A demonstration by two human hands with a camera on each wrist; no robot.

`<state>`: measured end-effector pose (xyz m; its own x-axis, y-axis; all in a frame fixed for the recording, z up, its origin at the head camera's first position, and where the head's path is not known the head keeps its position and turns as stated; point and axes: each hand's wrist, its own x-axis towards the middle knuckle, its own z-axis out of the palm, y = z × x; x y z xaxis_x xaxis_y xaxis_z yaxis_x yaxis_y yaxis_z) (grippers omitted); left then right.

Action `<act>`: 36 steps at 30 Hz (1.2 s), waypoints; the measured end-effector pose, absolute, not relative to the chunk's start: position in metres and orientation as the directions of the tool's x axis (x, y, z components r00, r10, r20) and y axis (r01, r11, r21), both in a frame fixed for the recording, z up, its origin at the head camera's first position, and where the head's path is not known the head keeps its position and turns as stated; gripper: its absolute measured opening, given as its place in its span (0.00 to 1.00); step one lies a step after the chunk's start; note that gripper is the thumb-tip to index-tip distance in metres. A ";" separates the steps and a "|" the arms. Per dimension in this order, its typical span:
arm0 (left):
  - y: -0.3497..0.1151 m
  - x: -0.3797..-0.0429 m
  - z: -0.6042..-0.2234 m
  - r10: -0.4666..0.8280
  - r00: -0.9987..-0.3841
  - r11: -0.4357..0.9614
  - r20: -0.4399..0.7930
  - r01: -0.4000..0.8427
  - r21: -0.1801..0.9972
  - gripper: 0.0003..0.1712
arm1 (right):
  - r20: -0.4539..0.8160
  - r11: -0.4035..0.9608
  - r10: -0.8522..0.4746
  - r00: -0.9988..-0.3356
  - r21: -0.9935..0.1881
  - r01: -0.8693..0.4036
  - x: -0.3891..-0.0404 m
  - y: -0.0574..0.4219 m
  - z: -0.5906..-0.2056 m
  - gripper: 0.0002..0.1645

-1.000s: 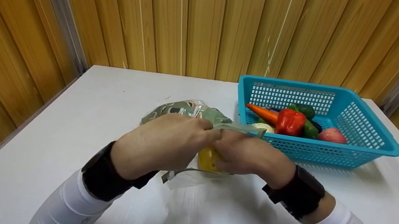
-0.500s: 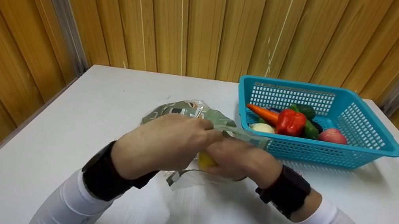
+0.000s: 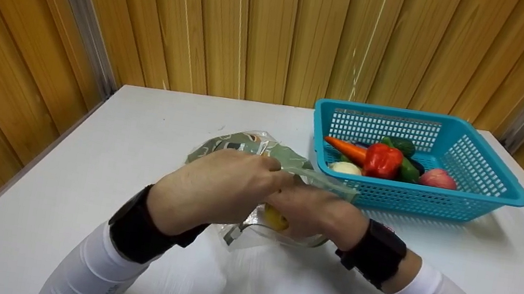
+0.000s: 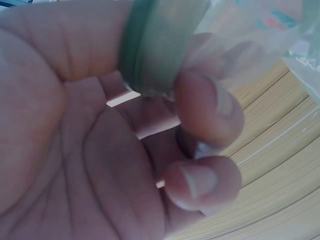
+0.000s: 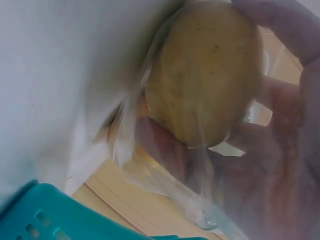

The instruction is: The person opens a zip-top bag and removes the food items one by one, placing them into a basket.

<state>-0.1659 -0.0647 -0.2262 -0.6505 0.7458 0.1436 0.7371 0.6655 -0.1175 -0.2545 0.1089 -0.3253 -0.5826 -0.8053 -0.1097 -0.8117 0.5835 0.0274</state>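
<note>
In the head view, a clear zip bag (image 3: 287,155) with a green printed pattern lies on the white table below both hands. My left hand (image 3: 219,182) pinches the bag's rim; the left wrist view shows its green zip strip (image 4: 155,55) between thumb and fingers. Partly inside the bag's mouth, my right hand (image 3: 317,211) grips a yellow, oval, potato-like vegetable (image 5: 205,75) with small dark specks. Thin plastic covers part of that hand in the right wrist view. The hands hide much of the vegetable from the head camera.
A blue plastic basket (image 3: 418,187) stands at the back right of the white table (image 3: 140,117). It holds a carrot (image 3: 345,150), a red bell pepper (image 3: 382,161), a pink round item (image 3: 438,178), a whitish one (image 3: 345,167) and green vegetables. Wood-patterned walls surround the table.
My right hand has moved left and slightly down, further into the bag, with the yellow vegetable. The bag's mouth has shifted a little to the right. My left hand has stayed in place.
</note>
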 end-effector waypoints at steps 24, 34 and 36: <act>-0.067 -0.164 -0.221 0.751 -0.637 0.658 0.174 0.744 -0.117 0.18 | -0.082 0.592 -0.804 -0.589 -0.018 -0.806 -0.249 0.117 -0.303 0.52; -0.067 -0.163 -0.220 0.742 -0.648 0.668 0.171 0.737 -0.106 0.21 | -0.108 0.590 -0.803 -0.586 -0.290 -0.754 -0.243 0.130 -0.284 0.46; -0.067 -0.164 -0.221 0.749 -0.637 0.660 0.183 0.742 -0.116 0.21 | -0.099 0.566 -0.818 -0.567 -0.313 -0.763 -0.242 0.134 -0.281 0.44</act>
